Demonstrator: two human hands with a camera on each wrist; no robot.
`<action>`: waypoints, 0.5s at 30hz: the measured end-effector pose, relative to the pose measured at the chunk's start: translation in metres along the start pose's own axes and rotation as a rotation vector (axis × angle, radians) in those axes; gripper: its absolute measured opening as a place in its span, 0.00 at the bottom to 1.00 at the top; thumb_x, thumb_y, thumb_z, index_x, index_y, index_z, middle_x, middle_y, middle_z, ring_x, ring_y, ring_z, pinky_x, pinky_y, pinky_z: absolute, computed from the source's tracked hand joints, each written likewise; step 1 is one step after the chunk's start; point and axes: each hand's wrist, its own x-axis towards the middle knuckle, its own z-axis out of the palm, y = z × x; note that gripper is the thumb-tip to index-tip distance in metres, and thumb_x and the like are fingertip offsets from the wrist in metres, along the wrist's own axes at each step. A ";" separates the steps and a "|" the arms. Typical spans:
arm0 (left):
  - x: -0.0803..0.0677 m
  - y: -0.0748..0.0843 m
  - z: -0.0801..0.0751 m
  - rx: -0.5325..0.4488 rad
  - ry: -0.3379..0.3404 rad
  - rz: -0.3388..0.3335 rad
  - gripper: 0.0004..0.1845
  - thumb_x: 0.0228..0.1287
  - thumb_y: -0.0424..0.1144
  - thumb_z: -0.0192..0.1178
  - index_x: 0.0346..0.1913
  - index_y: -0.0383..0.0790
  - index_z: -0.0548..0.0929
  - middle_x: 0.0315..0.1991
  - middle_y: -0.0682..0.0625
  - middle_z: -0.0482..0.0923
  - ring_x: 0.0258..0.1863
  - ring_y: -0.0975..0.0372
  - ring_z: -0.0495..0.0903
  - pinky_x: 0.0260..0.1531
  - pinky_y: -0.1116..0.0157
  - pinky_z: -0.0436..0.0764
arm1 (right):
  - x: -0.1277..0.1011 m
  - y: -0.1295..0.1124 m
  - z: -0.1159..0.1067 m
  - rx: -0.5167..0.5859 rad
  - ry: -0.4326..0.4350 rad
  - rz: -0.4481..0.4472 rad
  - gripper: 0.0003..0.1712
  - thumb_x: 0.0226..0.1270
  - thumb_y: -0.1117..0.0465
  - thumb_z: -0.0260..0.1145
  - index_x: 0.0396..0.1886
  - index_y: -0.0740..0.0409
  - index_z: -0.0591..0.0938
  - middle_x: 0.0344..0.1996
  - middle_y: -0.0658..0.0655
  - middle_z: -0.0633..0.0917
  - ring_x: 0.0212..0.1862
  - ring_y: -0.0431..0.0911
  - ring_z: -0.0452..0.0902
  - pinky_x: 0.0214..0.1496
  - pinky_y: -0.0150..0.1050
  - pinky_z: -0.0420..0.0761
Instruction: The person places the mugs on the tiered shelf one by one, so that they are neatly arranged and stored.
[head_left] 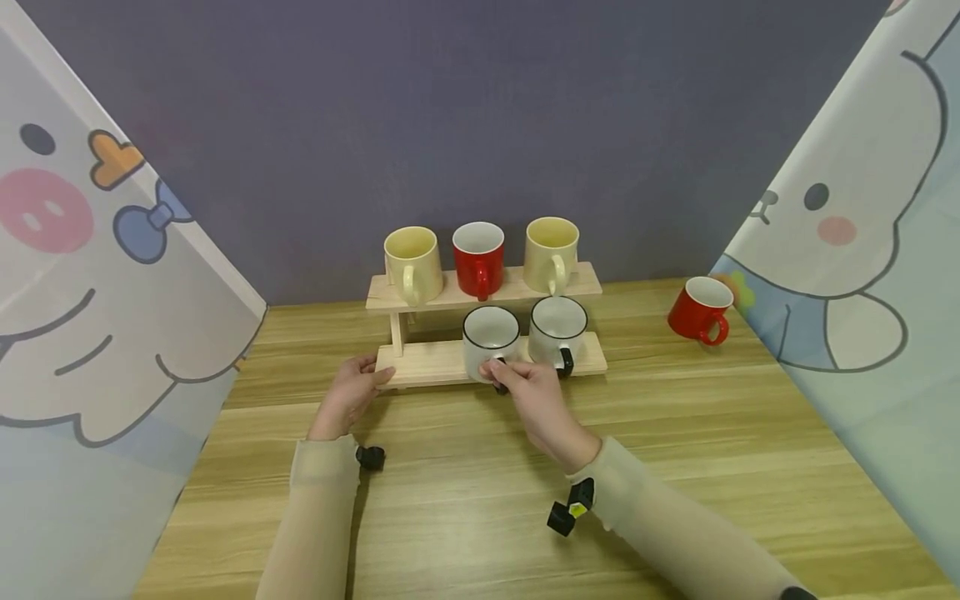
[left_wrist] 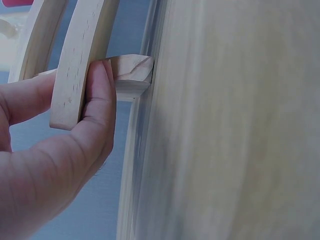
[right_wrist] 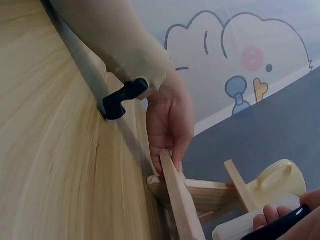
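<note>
Pinching the black handle of a white mug on the lower shelf, right hand; left hand gripped the rack end. No writing visible. 5 mugs on rack; red mug apart.

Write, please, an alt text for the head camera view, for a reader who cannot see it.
A person's right hand grips the black handle of a white mug on the lower shelf of a small wooden rack, while the left hand holds the rack's left end. A second white mug stands beside it; two cream mugs and a red one sit on the upper shelf.
</note>
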 end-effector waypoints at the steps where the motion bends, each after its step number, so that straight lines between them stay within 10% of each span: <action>1: 0.000 0.000 0.000 -0.005 -0.002 0.000 0.38 0.78 0.34 0.56 0.78 0.22 0.47 0.71 0.32 0.59 0.66 0.48 0.66 0.65 0.53 0.68 | 0.001 0.001 0.000 -0.006 0.004 0.000 0.11 0.74 0.66 0.66 0.44 0.72 0.89 0.41 0.61 0.89 0.51 0.49 0.82 0.55 0.43 0.78; 15: -0.003 0.003 0.001 -0.011 -0.007 0.001 0.39 0.78 0.34 0.57 0.78 0.23 0.46 0.72 0.32 0.56 0.66 0.48 0.64 0.66 0.53 0.67 | 0.018 0.018 0.005 0.009 -0.004 0.013 0.14 0.77 0.63 0.64 0.50 0.69 0.87 0.47 0.61 0.88 0.58 0.50 0.78 0.65 0.46 0.72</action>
